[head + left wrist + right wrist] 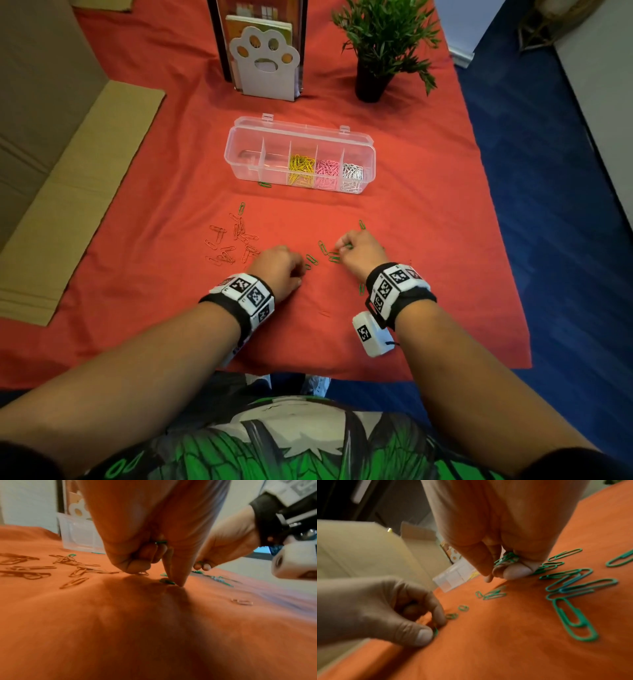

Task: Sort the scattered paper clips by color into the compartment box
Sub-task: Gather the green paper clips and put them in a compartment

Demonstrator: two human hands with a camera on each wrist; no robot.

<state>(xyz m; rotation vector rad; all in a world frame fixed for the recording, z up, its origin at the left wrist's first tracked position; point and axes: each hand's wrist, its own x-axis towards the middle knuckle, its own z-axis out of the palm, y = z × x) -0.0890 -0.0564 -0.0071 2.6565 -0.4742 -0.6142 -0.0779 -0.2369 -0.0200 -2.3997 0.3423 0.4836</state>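
Observation:
The clear compartment box (299, 157) stands open mid-table, with yellow, pink and white clips in its three right compartments. Green paper clips (323, 251) lie scattered between my hands, and a cluster of red clips (227, 245) lies to the left. My left hand (300, 274) is curled, pinching a green clip (167, 581) against the cloth with another green clip (161, 542) tucked in its fingers. My right hand (340, 248) grips a small bunch of green clips (506, 558), fingertips down on the cloth beside more loose green clips (570, 582).
A red cloth (428, 222) covers the table. A white paw-shaped book holder (265, 58) and a potted plant (380, 44) stand behind the box. Cardboard (78, 178) lies along the left side. One green clip (264, 184) rests by the box's front wall.

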